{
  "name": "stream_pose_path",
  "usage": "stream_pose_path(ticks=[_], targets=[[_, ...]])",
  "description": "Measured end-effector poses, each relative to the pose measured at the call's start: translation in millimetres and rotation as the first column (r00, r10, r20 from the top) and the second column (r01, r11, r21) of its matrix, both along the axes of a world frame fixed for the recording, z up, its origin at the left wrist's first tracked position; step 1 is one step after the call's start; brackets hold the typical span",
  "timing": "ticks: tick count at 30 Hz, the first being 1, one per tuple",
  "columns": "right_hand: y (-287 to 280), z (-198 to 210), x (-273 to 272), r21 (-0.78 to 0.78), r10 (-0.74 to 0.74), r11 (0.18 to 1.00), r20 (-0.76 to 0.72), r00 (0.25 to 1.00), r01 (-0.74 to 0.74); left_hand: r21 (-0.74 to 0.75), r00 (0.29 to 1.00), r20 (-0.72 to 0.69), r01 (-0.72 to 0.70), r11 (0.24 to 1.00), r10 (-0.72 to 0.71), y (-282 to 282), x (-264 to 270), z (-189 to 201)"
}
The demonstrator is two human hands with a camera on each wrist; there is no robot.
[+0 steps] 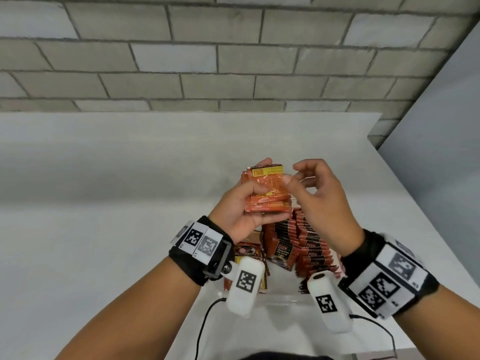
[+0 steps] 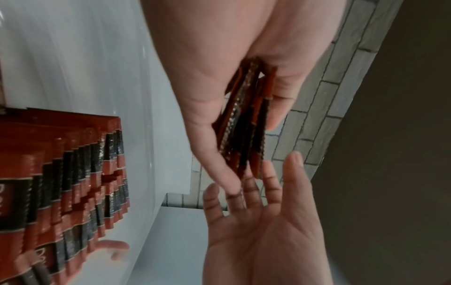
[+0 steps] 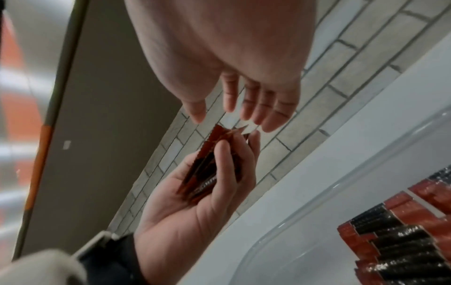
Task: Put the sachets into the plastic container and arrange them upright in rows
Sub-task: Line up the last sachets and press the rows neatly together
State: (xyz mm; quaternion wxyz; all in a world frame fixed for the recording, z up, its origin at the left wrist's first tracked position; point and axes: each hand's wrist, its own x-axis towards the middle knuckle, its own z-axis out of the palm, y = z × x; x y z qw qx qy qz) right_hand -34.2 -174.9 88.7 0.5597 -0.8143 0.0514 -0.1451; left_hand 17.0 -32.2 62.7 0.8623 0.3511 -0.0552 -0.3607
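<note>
My left hand (image 1: 241, 211) grips a fanned bunch of orange-red sachets (image 1: 267, 190) above the clear plastic container (image 1: 280, 298). The left wrist view shows the bunch (image 2: 246, 125) edge-on between thumb and fingers. My right hand (image 1: 319, 193) hovers just right of the bunch with relaxed fingers and holds nothing; its thumb is close to the top sachet. From the right wrist, its fingertips (image 3: 246, 113) sit a little apart from the sachet tips (image 3: 219, 133). Upright rows of red-and-black sachets (image 1: 306, 245) fill the container's right part.
A few sachets (image 1: 246, 250) lie flat in the container's left part. The container stands on a white table (image 1: 104, 203) against a brick wall (image 1: 207, 61). A grey panel (image 1: 441, 126) rises at the right. Black cables (image 1: 205, 323) run along the table's near edge.
</note>
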Motion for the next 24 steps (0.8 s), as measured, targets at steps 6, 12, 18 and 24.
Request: stream_pose_path(ticks=[6, 12, 18, 24], targets=[[-8, -3, 2, 0.105, 0.046, 0.994, -0.223, 0.974, -0.023, 0.007, 0.997, 0.045, 0.055, 0.998, -0.056, -3, -4, -10], [-19, -1, -4, 0.287, 0.075, 0.958, -0.286, 0.955, 0.010, 0.045, 0.999, 0.051, -0.020, 0.999, 0.018, 2, -2, -14], [-18, -5, -11, 0.348, 0.149, 0.937, -0.301, 0.942, -0.037, 0.191, 0.988, 0.141, -0.095, 0.977, 0.068, 0, -2, -11], [-26, -4, -7, 0.375, 0.064, 0.926, -0.247, 0.967, 0.035, 0.109, 0.999, 0.003, -0.050, 0.993, 0.050, 4, -2, -10]])
